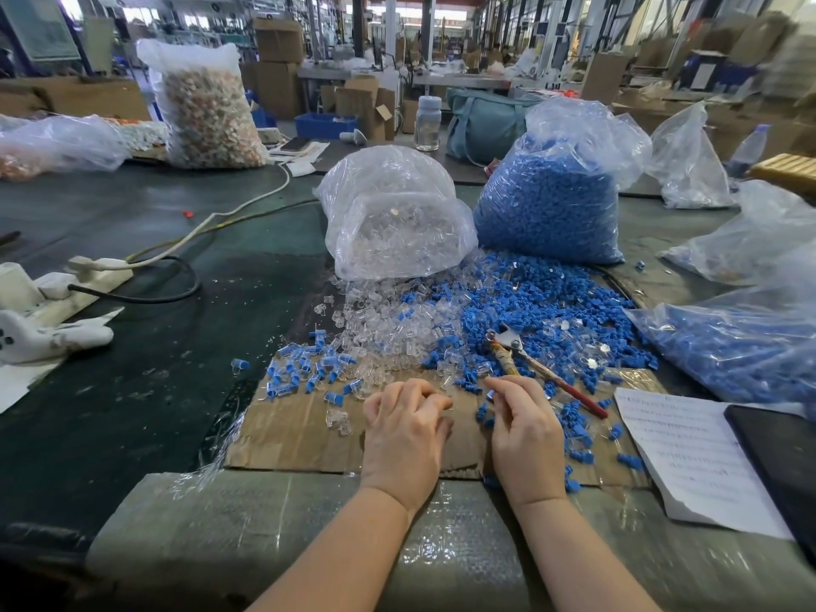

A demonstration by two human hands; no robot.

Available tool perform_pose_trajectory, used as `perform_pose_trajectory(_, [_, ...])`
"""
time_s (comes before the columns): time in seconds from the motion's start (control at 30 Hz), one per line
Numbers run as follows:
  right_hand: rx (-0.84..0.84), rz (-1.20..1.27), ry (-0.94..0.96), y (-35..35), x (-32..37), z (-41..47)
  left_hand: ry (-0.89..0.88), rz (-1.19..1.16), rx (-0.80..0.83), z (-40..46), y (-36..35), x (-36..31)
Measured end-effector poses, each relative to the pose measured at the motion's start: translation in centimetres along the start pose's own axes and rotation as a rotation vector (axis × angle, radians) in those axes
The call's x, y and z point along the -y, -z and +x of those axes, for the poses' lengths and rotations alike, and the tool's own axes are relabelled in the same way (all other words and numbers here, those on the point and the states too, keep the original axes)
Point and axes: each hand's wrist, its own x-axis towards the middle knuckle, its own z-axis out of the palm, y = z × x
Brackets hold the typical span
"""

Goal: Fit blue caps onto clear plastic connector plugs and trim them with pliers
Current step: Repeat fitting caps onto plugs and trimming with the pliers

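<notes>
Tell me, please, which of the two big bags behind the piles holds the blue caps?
The right bag, standing upright and packed with blue caps. The left bag beside it holds clear plugs and spills them toward the cardboard.

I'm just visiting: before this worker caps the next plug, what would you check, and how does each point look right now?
1. Clear plugs within reach: ok.
2. Loose blue caps within reach: ok.
3. Pliers close by, lying free on the caps: ok.
4. Left hand holding a plug: cannot tell, fingers curled over it.
5. Right hand pinching a small piece: ok, which piece cannot tell.
6. Bare cardboard to work on: ok.
</notes>
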Motion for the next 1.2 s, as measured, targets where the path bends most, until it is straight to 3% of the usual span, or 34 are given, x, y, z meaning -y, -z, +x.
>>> perform_pose_trajectory(0.17, [-0.001,-0.003,-0.004,-0.1,-0.1,0.0,0.101,0.026,0.07,0.1,-0.7,0.4])
perform_pose_trajectory(0.57, [-0.027,-0.024,-0.01,-0.1,0.0,0.0,0.192,-0.044,0.027,1.3,-0.3,0.3])
perform_pose_trajectory(0.83, [0.033,-0.017,-0.001,-0.1,0.1,0.0,-0.029,-0.019,0.177,3.8,-0.8,-0.7])
perform_pose_trajectory(0.97, [0.05,-0.018,0.007,0.0,0.1,0.0,-0.042,0.018,0.242,4.5,-0.8,-0.7])
perform_pose_trajectory(1.07, [0.059,-0.026,0.009,-0.1,-0.1,0.1,0.05,-0.111,0.204,4.3,-0.6,-0.8])
perform_pose_trajectory(1.2, [0.071,-0.038,0.019,-0.2,-0.1,0.3,0.422,-0.567,0.141,4.6,0.7,-1.3])
